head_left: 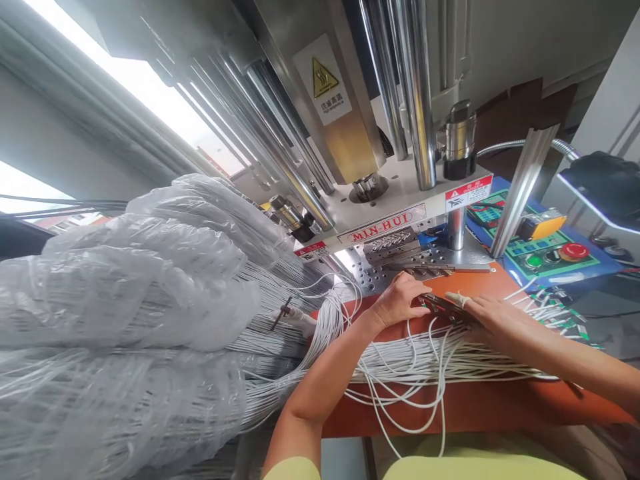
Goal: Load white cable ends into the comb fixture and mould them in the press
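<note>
My left hand (401,300) is bent around the left end of a dark metal mold plate (441,307), thumb and fingers closed on it. At the plate's other end, my right hand (487,319) grips it, a pale finger cot on one fingertip. White cables (440,363) run from the plate's near side, and several loop down toward my lap. More of them lie in a thick bundle below my hands. A second metal plate (430,269) with small parts on it rests just beyond my left hand. My right palm hides part of the held plate.
A press (383,230) with steel columns stands ahead, a metal block on its bed. Plastic-wrapped cable bundles (125,307) fill the left. An orange-brown mat (400,407) covers the bench. At right are a control panel (550,250), green-ended cables (560,313) and a black lamp (605,183).
</note>
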Demonstrator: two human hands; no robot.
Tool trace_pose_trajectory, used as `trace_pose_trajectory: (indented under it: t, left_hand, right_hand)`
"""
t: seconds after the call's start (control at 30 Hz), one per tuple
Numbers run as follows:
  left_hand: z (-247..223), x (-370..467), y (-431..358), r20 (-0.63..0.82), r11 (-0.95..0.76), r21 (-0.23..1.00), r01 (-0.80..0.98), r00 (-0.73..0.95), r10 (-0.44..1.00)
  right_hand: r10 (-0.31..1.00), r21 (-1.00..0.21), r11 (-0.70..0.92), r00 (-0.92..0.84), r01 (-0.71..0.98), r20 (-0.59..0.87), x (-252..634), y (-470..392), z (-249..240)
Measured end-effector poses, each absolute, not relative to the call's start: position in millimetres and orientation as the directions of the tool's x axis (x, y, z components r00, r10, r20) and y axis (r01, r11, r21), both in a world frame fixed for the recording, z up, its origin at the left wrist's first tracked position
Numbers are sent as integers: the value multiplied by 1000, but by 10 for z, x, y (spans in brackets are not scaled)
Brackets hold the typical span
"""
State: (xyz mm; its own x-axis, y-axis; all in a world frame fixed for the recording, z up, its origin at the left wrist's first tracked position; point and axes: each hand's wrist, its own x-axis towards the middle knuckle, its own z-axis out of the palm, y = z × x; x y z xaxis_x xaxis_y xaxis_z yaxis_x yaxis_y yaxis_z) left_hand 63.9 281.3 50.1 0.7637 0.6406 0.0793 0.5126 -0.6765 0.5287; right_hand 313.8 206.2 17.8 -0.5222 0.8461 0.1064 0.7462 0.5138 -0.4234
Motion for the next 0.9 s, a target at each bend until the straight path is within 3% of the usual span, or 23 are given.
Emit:
trace_pose_trajectory:
  t: [0.23,0.4,0.57,0.77,0.9]
  left_hand:
    - [353,563,2821,132,-659,588,469,748,651]
    - [366,554,2838,101,-665,543,512,747,658]
    - [436,495,2940,168,-659,510,553,687,707]
    - [553,369,3377,348,-583,490,648,467,813]
    - [543,245,3732,341,-456,563,689,309,888]
  right_hand:
    - [839,-452,516,-536,727,96,3123,2030,158]
    - [835,-452,520,-542,724,93,3120,2069,140]
    - [753,-242,658,-617,713,227,3167,2302,106]
    - [638,19,730,-690,684,342,3078,3071,348]
    - [577,54,757,-704,651,414,2889,3636,437]
